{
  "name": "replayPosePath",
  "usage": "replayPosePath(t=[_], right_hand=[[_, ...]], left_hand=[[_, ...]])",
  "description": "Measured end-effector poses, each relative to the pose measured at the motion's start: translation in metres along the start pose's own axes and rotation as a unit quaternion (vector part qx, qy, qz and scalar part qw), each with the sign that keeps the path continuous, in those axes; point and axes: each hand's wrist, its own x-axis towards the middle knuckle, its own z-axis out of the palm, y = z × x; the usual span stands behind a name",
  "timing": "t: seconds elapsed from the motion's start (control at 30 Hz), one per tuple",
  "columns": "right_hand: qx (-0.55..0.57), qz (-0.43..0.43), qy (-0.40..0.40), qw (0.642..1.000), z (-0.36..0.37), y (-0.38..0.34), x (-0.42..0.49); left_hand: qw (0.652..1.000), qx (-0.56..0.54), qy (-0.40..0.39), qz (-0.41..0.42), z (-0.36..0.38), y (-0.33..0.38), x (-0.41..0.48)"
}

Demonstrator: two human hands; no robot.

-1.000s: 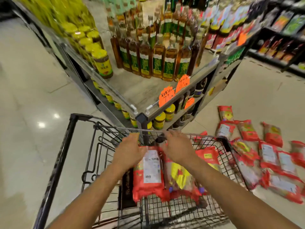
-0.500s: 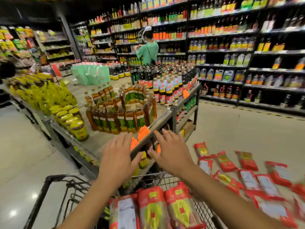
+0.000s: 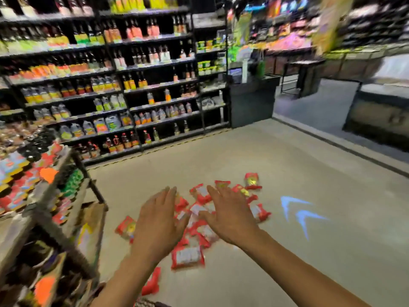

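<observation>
Several red food packets [image 3: 188, 257] lie scattered on the shop floor in front of me, some face down with white labels. My left hand [image 3: 158, 224] and my right hand [image 3: 230, 214] are stretched out above them, palms down, fingers straight and spread, holding nothing. Both hands hang in the air over the packets, apart from them. The frame is blurred by head motion.
A display stand [image 3: 51, 196] with bottles and orange price tags stands at my left. Dark wall shelves [image 3: 132, 89] full of bottles run along the back. A dark counter [image 3: 252, 100] stands behind the floor, where blue arrows [image 3: 301, 214] are marked at the right.
My hands left the red packets in the shopping cart, rose and opened. My view swung up and to the right, so the cart dropped out of sight and the packets on the floor came to the centre.
</observation>
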Motion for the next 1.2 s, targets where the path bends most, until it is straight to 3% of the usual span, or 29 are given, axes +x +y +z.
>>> replayPosePath(t=[0.2, 0.4, 0.87, 1.2], right_hand=[[-0.026, 0.129, 0.029, 0.991, -0.02, 0.06, -0.06], [-0.039, 0.189, 0.011, 0.981, -0.028, 0.058, -0.099], [-0.019, 0.213, -0.013, 0.977, -0.014, 0.084, -0.13], [0.015, 0.217, 0.013, 0.976, -0.031, 0.229, -0.053]], left_hand=[[0.99, -0.063, -0.015, 0.125, 0.018, 0.074, 0.019], [0.982, -0.099, -0.029, 0.159, 0.03, 0.077, 0.008], [0.978, -0.098, -0.05, 0.178, 0.048, 0.113, 0.005], [0.977, -0.067, -0.084, 0.183, 0.102, 0.217, 0.116]])
